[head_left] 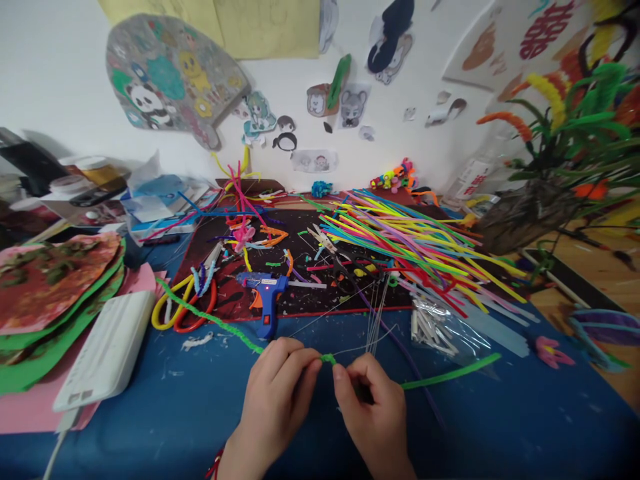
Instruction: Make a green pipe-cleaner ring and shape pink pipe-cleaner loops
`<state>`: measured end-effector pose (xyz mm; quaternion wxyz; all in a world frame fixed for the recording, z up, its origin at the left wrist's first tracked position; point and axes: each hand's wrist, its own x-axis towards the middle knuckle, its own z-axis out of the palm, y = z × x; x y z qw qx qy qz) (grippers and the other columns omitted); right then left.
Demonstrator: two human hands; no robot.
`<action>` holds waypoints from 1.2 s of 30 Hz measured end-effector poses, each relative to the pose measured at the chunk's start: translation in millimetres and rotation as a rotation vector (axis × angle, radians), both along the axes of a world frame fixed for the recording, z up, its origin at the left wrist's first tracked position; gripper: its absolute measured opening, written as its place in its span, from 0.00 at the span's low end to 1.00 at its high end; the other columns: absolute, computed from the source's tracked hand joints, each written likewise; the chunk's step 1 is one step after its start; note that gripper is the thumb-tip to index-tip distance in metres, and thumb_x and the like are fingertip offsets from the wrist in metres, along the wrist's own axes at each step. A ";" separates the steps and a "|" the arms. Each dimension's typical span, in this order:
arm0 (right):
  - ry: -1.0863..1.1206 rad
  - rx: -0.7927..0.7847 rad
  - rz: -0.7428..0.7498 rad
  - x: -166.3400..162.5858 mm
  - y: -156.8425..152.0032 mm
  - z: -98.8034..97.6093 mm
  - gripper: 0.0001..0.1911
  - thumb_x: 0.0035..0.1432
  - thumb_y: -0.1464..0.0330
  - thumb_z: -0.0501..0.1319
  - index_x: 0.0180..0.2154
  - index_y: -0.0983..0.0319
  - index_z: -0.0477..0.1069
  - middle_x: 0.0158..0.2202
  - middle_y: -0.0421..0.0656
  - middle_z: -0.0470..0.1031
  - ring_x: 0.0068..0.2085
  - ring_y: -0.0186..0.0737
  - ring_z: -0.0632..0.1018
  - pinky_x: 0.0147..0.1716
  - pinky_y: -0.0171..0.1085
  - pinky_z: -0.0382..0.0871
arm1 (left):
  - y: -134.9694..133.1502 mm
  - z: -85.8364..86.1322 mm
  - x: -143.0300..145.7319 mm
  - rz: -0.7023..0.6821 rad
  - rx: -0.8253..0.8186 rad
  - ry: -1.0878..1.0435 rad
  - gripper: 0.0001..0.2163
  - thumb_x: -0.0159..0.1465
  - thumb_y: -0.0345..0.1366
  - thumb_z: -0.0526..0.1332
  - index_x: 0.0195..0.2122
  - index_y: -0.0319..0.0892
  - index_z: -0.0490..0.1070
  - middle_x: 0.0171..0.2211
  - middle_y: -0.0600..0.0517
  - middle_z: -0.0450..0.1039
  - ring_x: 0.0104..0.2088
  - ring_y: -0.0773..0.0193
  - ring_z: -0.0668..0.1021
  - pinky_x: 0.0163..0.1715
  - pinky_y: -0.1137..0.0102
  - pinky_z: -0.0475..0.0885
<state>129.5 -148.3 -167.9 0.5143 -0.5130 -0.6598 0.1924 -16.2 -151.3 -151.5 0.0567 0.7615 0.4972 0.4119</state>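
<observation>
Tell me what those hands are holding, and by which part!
The left hand and right hand pinch a long, fuzzy green pipe cleaner partway along, leaving a short bit between them. I can't tell if it's one piece or two.

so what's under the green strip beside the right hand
Under the green strip, a purple strip crosses, with blue tabletop around it. Whatever the right hand covers there can't be seen.

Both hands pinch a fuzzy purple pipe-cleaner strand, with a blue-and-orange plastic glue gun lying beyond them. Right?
Wrong colour: the head view shows the left hand and right hand pinching a fuzzy green pipe-cleaner strand, not purple. The blue-and-orange plastic glue gun does lie beyond them.
</observation>
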 end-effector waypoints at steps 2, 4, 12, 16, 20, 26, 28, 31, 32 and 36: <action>-0.004 0.013 0.003 0.2 -0.3 -1.1 0.15 0.59 0.68 0.58 0.22 0.60 0.57 0.16 0.32 0.59 0.16 0.26 0.64 0.17 0.26 0.58 | 0.3 2.7 0.8 0.000 0.018 -0.004 0.05 0.64 0.26 0.56 0.38 0.40 0.68 0.31 0.51 0.68 0.30 0.67 0.71 0.30 0.73 0.69; -0.003 0.019 0.013 0.6 -1.1 -2.3 0.15 0.59 0.68 0.58 0.22 0.60 0.58 0.16 0.32 0.59 0.17 0.26 0.64 0.17 0.26 0.59 | 0.3 5.0 1.8 0.003 0.031 -0.007 0.04 0.64 0.27 0.57 0.38 0.40 0.68 0.31 0.51 0.68 0.30 0.67 0.72 0.30 0.73 0.69; -0.053 0.136 0.031 1.2 -4.0 -1.4 0.12 0.59 0.70 0.58 0.23 0.60 0.60 0.17 0.33 0.62 0.18 0.27 0.65 0.19 0.29 0.59 | -3.1 6.3 2.9 -0.007 0.023 -0.035 0.03 0.62 0.27 0.59 0.36 0.40 0.68 0.30 0.51 0.69 0.30 0.66 0.72 0.29 0.71 0.70; -0.090 0.193 0.035 0.7 -5.8 0.7 0.11 0.59 0.71 0.58 0.25 0.60 0.61 0.17 0.34 0.64 0.18 0.29 0.66 0.20 0.30 0.59 | -4.5 6.5 2.4 -0.020 0.012 -0.069 0.03 0.61 0.27 0.59 0.35 0.41 0.67 0.29 0.51 0.69 0.30 0.65 0.72 0.29 0.71 0.70; -0.081 0.233 0.066 0.6 -6.3 3.4 0.10 0.60 0.72 0.58 0.26 0.60 0.62 0.17 0.34 0.65 0.19 0.29 0.67 0.21 0.31 0.60 | -5.9 7.8 2.1 -0.034 0.002 -0.099 0.04 0.61 0.26 0.59 0.35 0.41 0.67 0.29 0.51 0.68 0.31 0.66 0.72 0.29 0.72 0.70; -0.063 0.272 0.098 0.9 -6.5 3.5 0.08 0.58 0.74 0.58 0.27 0.61 0.64 0.18 0.35 0.67 0.20 0.30 0.68 0.23 0.32 0.62 | -8.4 7.1 0.6 -0.067 -0.009 -0.131 0.05 0.59 0.24 0.59 0.34 0.41 0.66 0.28 0.51 0.67 0.31 0.65 0.70 0.30 0.71 0.69; -0.068 0.285 0.105 0.9 -6.5 3.6 0.08 0.58 0.74 0.58 0.27 0.61 0.64 0.18 0.35 0.66 0.19 0.30 0.67 0.22 0.32 0.61 | -8.3 7.3 0.5 -0.084 0.000 -0.135 0.05 0.59 0.24 0.58 0.33 0.41 0.66 0.27 0.52 0.67 0.31 0.64 0.70 0.30 0.70 0.68; -0.070 0.308 0.115 0.8 -6.4 4.5 0.08 0.58 0.74 0.57 0.27 0.61 0.63 0.17 0.34 0.65 0.18 0.30 0.66 0.21 0.32 0.59 | -8.2 8.2 0.6 -0.095 0.010 -0.141 0.06 0.59 0.24 0.58 0.33 0.41 0.66 0.27 0.52 0.68 0.31 0.64 0.70 0.31 0.68 0.68; -0.070 0.311 0.117 0.7 -6.5 4.9 0.08 0.58 0.74 0.57 0.27 0.60 0.63 0.17 0.34 0.64 0.18 0.30 0.65 0.21 0.32 0.59 | -8.3 8.5 0.5 -0.097 0.012 -0.142 0.06 0.59 0.24 0.58 0.33 0.41 0.66 0.26 0.52 0.68 0.31 0.64 0.70 0.31 0.68 0.68; -0.075 0.317 0.130 0.6 -7.1 5.8 0.07 0.57 0.75 0.58 0.28 0.60 0.64 0.17 0.35 0.66 0.18 0.31 0.66 0.21 0.33 0.60 | -8.9 10.2 0.1 -0.107 0.014 -0.147 0.06 0.58 0.23 0.58 0.33 0.41 0.66 0.26 0.51 0.68 0.31 0.63 0.70 0.31 0.67 0.68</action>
